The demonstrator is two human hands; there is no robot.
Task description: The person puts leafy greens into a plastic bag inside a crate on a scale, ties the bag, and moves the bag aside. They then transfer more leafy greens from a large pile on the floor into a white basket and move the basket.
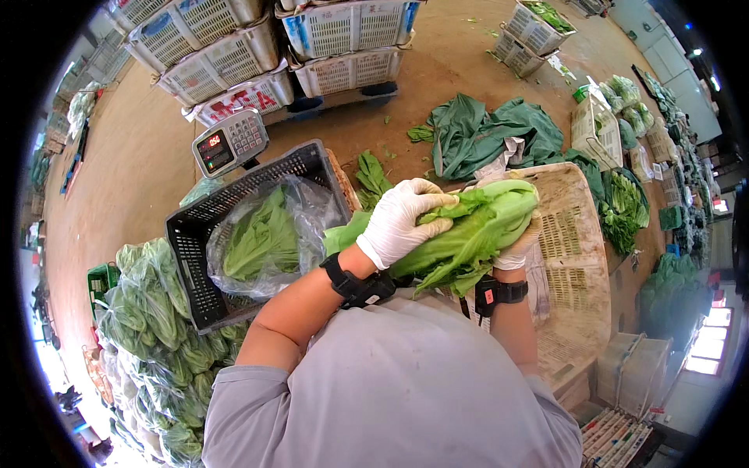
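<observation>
A head of leafy green lettuce [468,234] is held across the front of my body, its pale base pointing right. My left hand [409,219], in a white glove, grips the leaves from above with fingers and thumb. Under and beside the base end is my right hand [518,245], also gloved, its fingers largely hidden by the lettuce. To the left, a black plastic crate [193,286] contains an open clear plastic bag [304,205] with green leaves [263,240] in it. A scale display [216,152] with lit red digits stands behind the crate.
A large off-white plastic basket [576,234] lies at my right. Bagged leafy vegetables [158,310] are heaped at lower left. Stacked white crates [351,29] stand ahead, beyond the scale. Green cloth [497,134] and loose leaves [371,175] lie on the floor.
</observation>
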